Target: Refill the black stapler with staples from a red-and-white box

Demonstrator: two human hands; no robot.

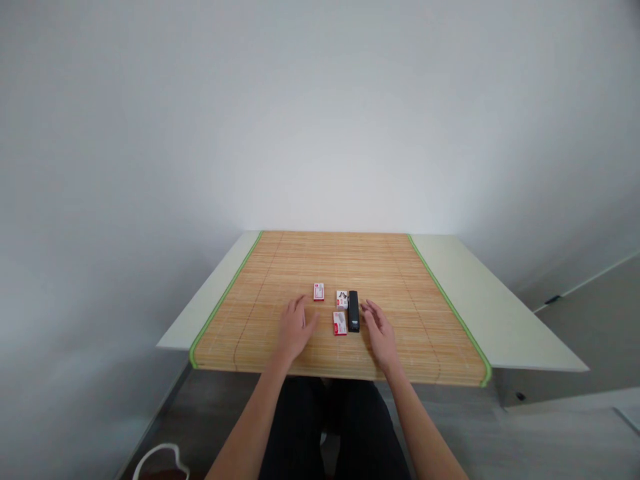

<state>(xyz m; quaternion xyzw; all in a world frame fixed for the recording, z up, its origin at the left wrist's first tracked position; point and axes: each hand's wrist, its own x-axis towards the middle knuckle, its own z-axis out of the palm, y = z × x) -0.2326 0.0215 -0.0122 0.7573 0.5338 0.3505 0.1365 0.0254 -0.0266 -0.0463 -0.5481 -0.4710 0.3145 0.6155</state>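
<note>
A black stapler [353,312] lies lengthwise on the bamboo mat, pointing away from me. Along its left side are two small red-and-white boxes: one with a dark picture on it [341,299] and, nearer to me, a second box [339,324]. A third red-and-white box [319,292] sits apart, farther left. My left hand [295,327] rests over the mat just below and left of that third box, fingers apart and holding nothing. To the right of the stapler is my right hand [380,330], its fingers loosely spread close beside it, with nothing visible in them.
The bamboo mat [335,260] with green edging covers the middle of a white table [480,287]. A plain wall [330,133] stands behind the table and another at the left. A white curved object [160,448] is on the floor side at lower left.
</note>
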